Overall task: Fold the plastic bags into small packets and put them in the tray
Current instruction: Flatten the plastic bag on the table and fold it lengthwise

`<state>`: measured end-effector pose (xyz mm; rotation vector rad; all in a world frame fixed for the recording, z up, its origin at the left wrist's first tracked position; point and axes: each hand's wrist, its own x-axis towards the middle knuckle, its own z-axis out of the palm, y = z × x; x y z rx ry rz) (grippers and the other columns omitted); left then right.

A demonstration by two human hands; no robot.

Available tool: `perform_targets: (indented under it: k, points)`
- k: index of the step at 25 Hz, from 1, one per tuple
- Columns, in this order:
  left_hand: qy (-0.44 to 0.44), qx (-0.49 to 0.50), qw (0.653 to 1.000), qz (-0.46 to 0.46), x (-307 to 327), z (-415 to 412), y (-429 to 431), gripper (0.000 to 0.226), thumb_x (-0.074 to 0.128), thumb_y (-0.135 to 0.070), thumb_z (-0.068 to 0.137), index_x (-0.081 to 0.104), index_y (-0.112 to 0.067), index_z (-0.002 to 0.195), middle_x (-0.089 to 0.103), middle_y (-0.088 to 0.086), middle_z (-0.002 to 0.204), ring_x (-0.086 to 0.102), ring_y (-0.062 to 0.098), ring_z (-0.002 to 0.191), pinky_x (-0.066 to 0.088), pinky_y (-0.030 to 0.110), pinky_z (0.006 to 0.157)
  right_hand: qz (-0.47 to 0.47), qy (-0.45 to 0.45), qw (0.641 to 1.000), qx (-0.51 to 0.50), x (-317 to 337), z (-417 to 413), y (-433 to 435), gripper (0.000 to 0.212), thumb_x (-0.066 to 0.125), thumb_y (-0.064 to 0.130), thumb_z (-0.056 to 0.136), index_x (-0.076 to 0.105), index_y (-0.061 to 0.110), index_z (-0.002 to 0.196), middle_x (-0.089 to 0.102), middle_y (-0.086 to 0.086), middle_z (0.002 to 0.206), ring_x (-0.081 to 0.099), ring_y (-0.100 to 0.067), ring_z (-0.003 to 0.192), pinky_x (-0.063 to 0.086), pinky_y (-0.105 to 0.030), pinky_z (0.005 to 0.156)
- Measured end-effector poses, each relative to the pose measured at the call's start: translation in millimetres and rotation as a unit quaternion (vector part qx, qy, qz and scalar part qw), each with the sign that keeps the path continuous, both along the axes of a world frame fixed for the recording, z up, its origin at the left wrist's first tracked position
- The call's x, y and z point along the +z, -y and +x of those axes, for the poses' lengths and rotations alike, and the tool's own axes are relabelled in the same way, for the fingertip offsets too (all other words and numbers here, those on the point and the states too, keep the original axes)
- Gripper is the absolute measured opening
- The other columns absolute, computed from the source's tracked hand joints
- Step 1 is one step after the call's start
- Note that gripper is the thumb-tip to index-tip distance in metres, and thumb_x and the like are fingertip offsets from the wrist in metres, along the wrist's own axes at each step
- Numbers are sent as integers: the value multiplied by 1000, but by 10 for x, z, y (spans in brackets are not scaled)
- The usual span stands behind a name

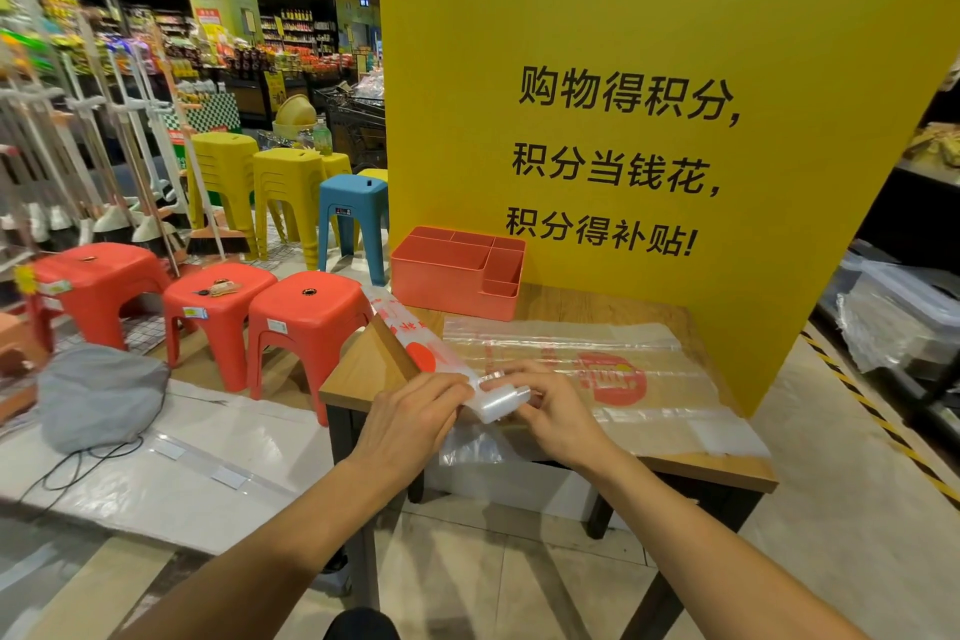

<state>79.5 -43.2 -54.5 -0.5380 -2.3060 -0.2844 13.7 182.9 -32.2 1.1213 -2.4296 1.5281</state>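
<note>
A clear plastic bag with red print, folded into a long narrow strip (415,338), runs from the table's left edge down to my hands. My left hand (410,418) and my right hand (545,405) both pinch its near end, which is rolled into a small white wad (498,403). Under it more clear bags with a red logo (613,377) lie flat across the wooden table (727,470). The coral tray (457,270) with several compartments stands at the table's back left; no bag shows inside it.
A yellow sign board (649,146) rises behind the table. Red stools (306,312), a blue stool (353,213) and yellow stools stand to the left. A grey bag (98,395) lies on the white floor platform. Shelves with plastic-wrapped goods are at the right.
</note>
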Motion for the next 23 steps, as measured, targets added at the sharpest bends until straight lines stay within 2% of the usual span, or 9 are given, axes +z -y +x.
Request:
perform_targets:
  k: [1,3,5,7,9,12,15,19,23]
  points:
    - [-2,-15,1000,8,11,-7,0,32,72,-1,86,68,-20,112,71,-4,115,68,16,98,56,34,54,-10,2,1000,5,22,30,-12,27,72,0,91,80,16,112,68,2,128,62,-6,119,53,-16,90]
    - [-8,-62,998,15,94,-39,-53,29,64,-1,89,69,-15,114,72,1,118,69,18,105,62,37,73,-33,-31,999,-4,106,79,-85,31,71,-1,92,80,19,114,67,6,134,61,-9,126,52,-24,99]
    - [-26,-108,994,15,284,-83,-213,25,61,-3,94,71,-10,116,73,4,120,69,18,112,60,35,89,-60,-86,994,-39,243,141,-244,34,69,-5,92,80,19,114,70,7,132,64,-10,123,55,-34,99]
    - [-65,-154,986,21,553,-127,-443,23,60,-3,98,73,-6,116,75,6,119,70,18,113,57,31,98,-82,-148,982,-81,408,225,-460,38,69,-10,90,79,18,114,72,7,128,67,-10,119,57,-38,95]
    - [-114,-195,974,26,836,-172,-684,19,63,-4,99,76,-6,113,77,5,116,72,16,111,58,29,96,-87,-211,967,-116,565,311,-693,42,70,-15,88,78,15,117,72,5,126,68,-12,117,57,-38,93]
    - [-168,-232,958,22,1225,-296,-1049,15,71,-9,98,78,-8,111,78,3,114,75,16,107,62,32,86,-96,-288,936,-176,786,409,-999,51,72,-22,79,76,10,118,73,0,123,68,-14,117,57,-41,93]
    - [-177,-268,947,33,1532,-492,-1408,16,67,-10,101,76,-4,112,78,7,114,75,20,107,62,34,89,-114,-341,905,-227,1013,420,-1236,40,73,-16,85,76,8,118,73,-3,119,68,-16,115,57,-36,93]
    - [-127,-304,944,39,1514,-715,-1576,22,66,0,95,73,1,116,74,13,121,71,24,115,55,34,103,-76,-343,901,-254,994,257,-1473,50,76,-18,79,74,9,120,70,-4,125,66,-15,119,55,-33,98]
    - [-1,-268,961,61,855,-841,-1420,28,60,-15,94,75,-6,116,74,4,125,68,15,120,55,35,103,16,-284,931,-230,407,38,-1483,51,76,-14,79,74,13,122,68,0,129,65,-14,121,56,-40,97]
